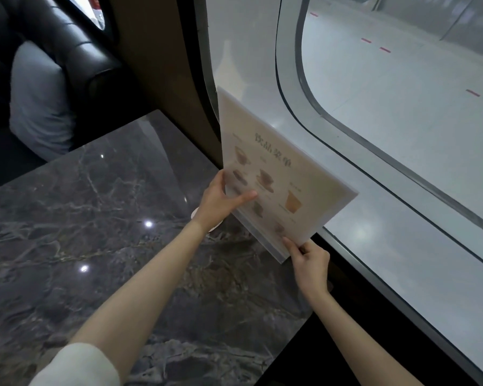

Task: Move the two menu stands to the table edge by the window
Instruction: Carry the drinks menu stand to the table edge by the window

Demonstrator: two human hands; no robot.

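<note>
While both the left hand (216,203) and right hand (308,261) grip the menu stand (279,174), its print blurs.

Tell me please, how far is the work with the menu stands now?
Done: nothing clearly finished yet. In hand: one drinks menu stand is held by both hands, left hand on its left edge, right hand at its lower corner, tilted at the marble table edge beside the window; whether its base rests there is unclear. Left: setting it down, then the second stand, which is not in view.
</note>
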